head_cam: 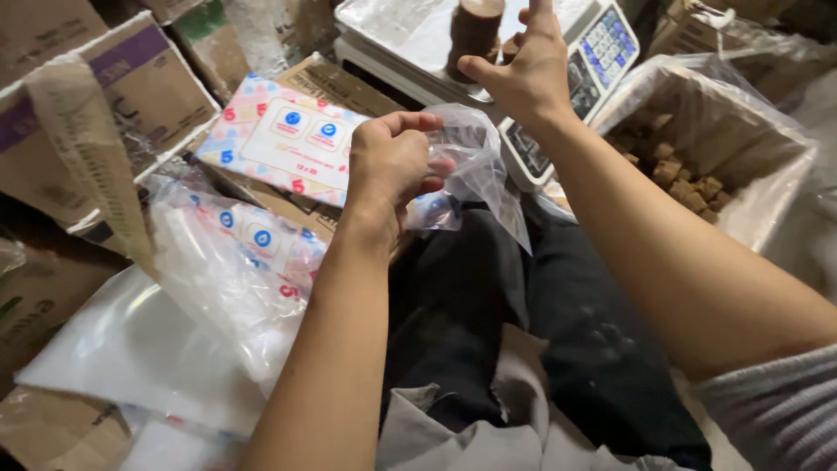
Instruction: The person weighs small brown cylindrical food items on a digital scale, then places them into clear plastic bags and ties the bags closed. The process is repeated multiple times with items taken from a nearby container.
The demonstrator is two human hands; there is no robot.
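**Step in hand (judged from the view)**
- Bag handling on the left, reach to the scale on the right.
- Left hand: closed in a loose fist on the upper edge of a small clear plastic bag, thumb and fingers pinching the film.
- Bag location: hanging from that fist over the lap, in front of the digital scale; looks empty, with the mouth not spread.
- Right hand: open, fingers extended and apart, nothing held; just beside a dark brown cylindrical block standing upright on the scale tray. Contact with the block: cannot tell.

**Demands of a further move (judgement)**
- Bag mouth spread first; a one-handed pinch unlikely to do it.
- Light touch near the tray, to keep the block upright.

**Pose**
- Left forearm raised up the middle of the view, wrist bent inward.
- Right arm stretched forward from the lower right, palm down.

**Surroundings**
- Plastic-lined box of small brown cubes, right.
- Printed packs of bags, left.
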